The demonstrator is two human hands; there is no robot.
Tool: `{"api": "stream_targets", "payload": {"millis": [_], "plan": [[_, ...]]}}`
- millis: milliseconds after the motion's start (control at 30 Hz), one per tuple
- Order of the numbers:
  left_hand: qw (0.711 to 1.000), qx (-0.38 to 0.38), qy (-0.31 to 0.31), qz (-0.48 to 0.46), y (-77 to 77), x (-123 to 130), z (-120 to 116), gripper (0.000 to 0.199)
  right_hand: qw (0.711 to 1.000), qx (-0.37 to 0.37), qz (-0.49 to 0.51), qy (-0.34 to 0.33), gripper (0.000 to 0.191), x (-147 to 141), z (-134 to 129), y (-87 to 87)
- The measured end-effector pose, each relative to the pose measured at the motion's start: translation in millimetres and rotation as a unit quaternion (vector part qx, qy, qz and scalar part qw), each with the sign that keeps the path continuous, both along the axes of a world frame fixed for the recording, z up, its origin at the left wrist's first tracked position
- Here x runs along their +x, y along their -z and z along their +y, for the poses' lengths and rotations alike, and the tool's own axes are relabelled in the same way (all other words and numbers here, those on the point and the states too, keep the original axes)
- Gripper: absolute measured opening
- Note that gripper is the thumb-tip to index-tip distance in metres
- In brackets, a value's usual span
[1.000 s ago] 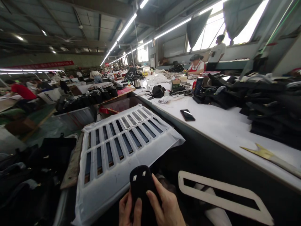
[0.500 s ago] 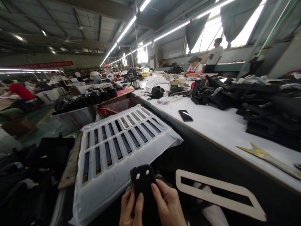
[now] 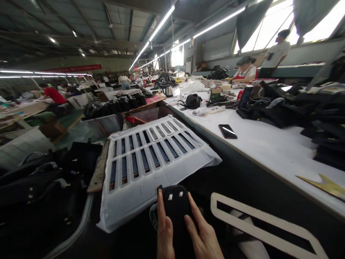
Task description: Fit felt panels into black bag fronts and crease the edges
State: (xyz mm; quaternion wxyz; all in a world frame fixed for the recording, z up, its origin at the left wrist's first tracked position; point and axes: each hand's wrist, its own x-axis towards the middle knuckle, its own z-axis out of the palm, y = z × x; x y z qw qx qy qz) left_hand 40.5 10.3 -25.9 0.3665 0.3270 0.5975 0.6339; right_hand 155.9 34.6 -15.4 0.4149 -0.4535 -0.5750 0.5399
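Low, front-centre, btwn both hands: blk padded piece [image 3: 176,212], rounded top end up, w/ 2 small shiny tabs [image 3: 170,197] nr that end.
L hand [image 3: 165,228]: clamped on its left side, fingers up along the edge.
R hand [image 3: 202,230]: clamped on its right side, thumb on the face. Hands apart, piece btwn them.
Grey loop [image 3: 153,216]: just left of the piece, partly hidden.
Slotted white panel [image 3: 151,185]: beyond the hands, 2 rows of slots, 4 w/ pale-rimmed strips [image 3: 167,128] in far row.
Pale frame [image 3: 258,213]: right of R hand, long open centre.
Blk bags [image 3: 48,183]: heaped at far left.
White table [image 3: 258,147]: runs along the right; phone [image 3: 228,131] nr its edge, yellow piece [image 3: 325,185] closer, dark pile [image 3: 291,111] behind, kettle [image 3: 168,91] farther up.
Ppl: seated person [image 3: 244,73] in red apron, standing person [image 3: 279,54] in white top, both past the table stuff.
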Motion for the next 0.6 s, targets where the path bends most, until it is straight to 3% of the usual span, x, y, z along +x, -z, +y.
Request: {"api": "stream_targets", "payload": {"millis": [167,300,400,467,600], "plan": [[0.999,0.005,0.031,-0.03,-8.2,-0.9,-0.1,0.077,1.0,0.011,0.018,-0.001,0.058,-0.5,4.5,-17.1],[0.999,0.021,0.036,0.003,-29.7,-12.0,12.3,0.067,0.993,-0.019,0.106,-0.041,0.06,0.1,5.6,-29.0],[0.996,0.032,0.079,0.028,-45.0,-22.9,23.5,0.057,0.985,-0.048,0.151,-0.066,0.066,2.4,3.4,-28.0],[0.993,0.022,0.112,0.031,-50.0,-26.8,27.8,0.055,0.991,-0.041,0.122,-0.047,0.07,5.7,5.6,-29.0],[0.989,0.034,0.139,0.03,-47.2,-25.2,28.0,0.052,0.998,0.023,-0.058,-0.029,0.06,14.6,22.7,-43.4]]}}
